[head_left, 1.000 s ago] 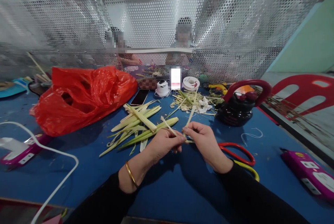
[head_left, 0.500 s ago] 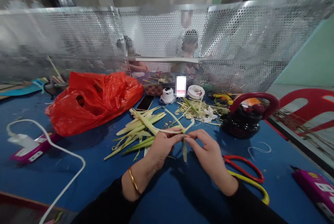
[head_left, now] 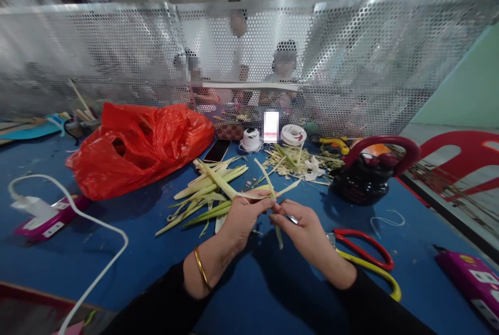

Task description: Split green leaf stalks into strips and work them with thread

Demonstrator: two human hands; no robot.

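Note:
Both hands meet over the middle of the table, working on pale green leaf strips (head_left: 265,175) that cross and stick out around the fingertips. My left hand (head_left: 245,216) is closed, pinching the strips between thumb and fingers. Close against it, my right hand (head_left: 302,226) has its thumb and fingers pressed together at the same crossing. One strip end hangs below the fingertips. A small shiny spot shows by the right fingers; I cannot tell what it is. Beside the left hand lies a pile of long leaves (head_left: 210,184). Scissors (head_left: 364,252) with red and yellow handles lie by the right wrist.
A red plastic bag (head_left: 144,147) lies at left, near a power strip (head_left: 58,218) with a white cable. Behind the hands are a phone (head_left: 217,151), a thread spool (head_left: 250,140), a tape roll (head_left: 293,134) and leaf scraps (head_left: 292,160). A dark kettle-shaped object (head_left: 364,176) stands right.
The strip ends above the fingers have shifted and spread. My right fingers have turned slightly at the crossing, and the shiny spot has appeared. Behind the perforated screen, a standing person has moved left.

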